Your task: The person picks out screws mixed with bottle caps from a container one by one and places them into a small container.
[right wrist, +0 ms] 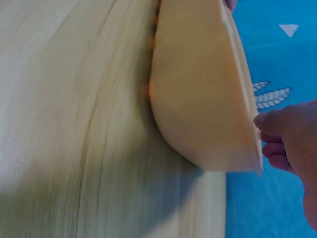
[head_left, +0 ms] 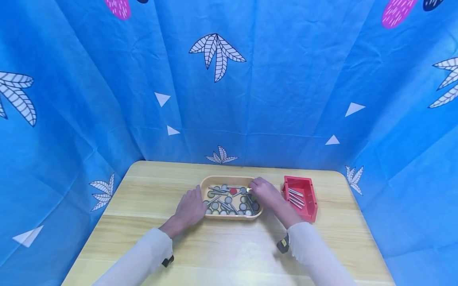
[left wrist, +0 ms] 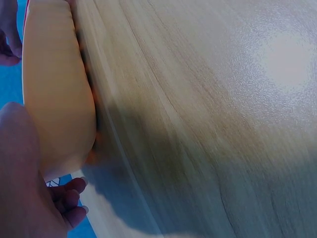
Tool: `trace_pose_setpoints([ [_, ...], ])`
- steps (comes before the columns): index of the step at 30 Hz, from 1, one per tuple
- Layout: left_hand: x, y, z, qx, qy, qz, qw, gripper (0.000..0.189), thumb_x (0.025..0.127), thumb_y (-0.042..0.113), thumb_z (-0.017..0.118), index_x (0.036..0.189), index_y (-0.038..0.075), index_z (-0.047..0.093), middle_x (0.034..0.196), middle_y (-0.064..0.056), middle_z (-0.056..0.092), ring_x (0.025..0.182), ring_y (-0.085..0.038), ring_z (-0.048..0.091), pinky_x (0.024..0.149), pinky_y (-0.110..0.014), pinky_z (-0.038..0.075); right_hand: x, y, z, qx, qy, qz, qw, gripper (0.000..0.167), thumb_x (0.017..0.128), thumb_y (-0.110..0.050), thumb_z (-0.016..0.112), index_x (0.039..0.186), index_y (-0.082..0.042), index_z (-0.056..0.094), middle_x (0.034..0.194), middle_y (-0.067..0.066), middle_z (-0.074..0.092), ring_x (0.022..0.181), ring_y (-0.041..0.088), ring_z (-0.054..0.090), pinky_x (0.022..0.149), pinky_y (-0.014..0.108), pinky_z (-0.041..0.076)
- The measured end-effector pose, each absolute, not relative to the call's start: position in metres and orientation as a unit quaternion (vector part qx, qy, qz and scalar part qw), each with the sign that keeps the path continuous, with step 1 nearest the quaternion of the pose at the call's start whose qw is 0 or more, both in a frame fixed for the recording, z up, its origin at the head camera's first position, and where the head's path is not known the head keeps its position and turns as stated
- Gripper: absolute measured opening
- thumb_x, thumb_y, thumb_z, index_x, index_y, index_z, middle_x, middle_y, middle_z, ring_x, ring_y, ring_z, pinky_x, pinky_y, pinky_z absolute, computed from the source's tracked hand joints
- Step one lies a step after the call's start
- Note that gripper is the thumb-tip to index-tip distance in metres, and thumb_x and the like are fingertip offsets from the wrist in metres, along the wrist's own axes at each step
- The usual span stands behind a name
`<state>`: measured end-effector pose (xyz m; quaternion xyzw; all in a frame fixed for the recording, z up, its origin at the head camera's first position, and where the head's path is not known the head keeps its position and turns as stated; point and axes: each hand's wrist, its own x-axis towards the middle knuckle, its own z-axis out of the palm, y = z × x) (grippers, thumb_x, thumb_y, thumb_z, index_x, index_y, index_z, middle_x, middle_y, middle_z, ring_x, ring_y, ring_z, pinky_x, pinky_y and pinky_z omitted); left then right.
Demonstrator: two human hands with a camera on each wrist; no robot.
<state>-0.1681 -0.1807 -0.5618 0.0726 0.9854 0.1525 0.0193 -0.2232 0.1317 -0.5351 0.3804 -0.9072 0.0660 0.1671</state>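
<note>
A yellow-beige tray [head_left: 232, 217] holds several round caps, mostly grey, and several metal bolts or pins. One red cap [head_left: 233, 191] lies among them. My left hand [head_left: 191, 206] grips the tray's left end, thumb at the rim and the other fingers bent outside it, as the left wrist view shows. Over the far right corner reaches my right hand [head_left: 264, 191]. Its fingertips are at a small yellow cap [head_left: 249, 190] inside the tray. In the right wrist view the right hand's fingers are bent beside the rim, and the tray wall hides what lies between its fingertips.
Right of the tray stands a red plastic bin [head_left: 309, 198] with several metal pins [head_left: 296, 198] inside. Both sit on a light wooden table [head_left: 229, 246]. A blue patterned curtain [head_left: 286, 99] encloses the table's back and sides.
</note>
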Motion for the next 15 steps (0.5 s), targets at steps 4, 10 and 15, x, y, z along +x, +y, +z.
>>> trace_pose_setpoints([
  [4, -0.167, -0.18, -0.563, 0.077, 0.984, 0.157, 0.014, 0.077, 0.096, 0.026, 0.056, 0.154, -0.016, 0.028, 0.126, -0.029, 0.062, 0.117, -0.04, 0.059, 0.101, -0.053, 0.05, -0.228, 0.121, -0.542, 0.394, -0.907, 0.044, 0.142, 0.018, 0.086, 0.0, 0.076, 0.102, -0.007, 0.076, 0.101, 0.006, 0.075, 0.097, 0.02, 0.07, 0.087, 0.028, 0.061],
  [10, -0.166, -0.18, -0.561, 0.076, 0.982, 0.173, 0.017, 0.077, 0.096, 0.026, 0.056, 0.155, -0.015, 0.028, 0.128, -0.03, 0.062, 0.119, -0.041, 0.059, 0.103, -0.054, 0.051, -0.234, 0.109, -0.546, 0.389, -0.914, 0.073, 0.09, 0.009, 0.091, -0.003, 0.07, 0.096, -0.008, 0.075, 0.098, 0.005, 0.073, 0.093, 0.019, 0.068, 0.083, 0.03, 0.061],
  [15, -0.167, -0.18, -0.561, 0.078, 0.983, 0.165, 0.017, 0.077, 0.097, 0.027, 0.055, 0.155, -0.016, 0.027, 0.129, -0.031, 0.061, 0.119, -0.041, 0.059, 0.104, -0.054, 0.05, -0.237, 0.101, -0.551, 0.403, -0.907, 0.07, 0.097, 0.01, 0.084, 0.0, 0.076, 0.091, -0.007, 0.073, 0.094, 0.006, 0.072, 0.089, 0.02, 0.067, 0.084, 0.032, 0.06],
])
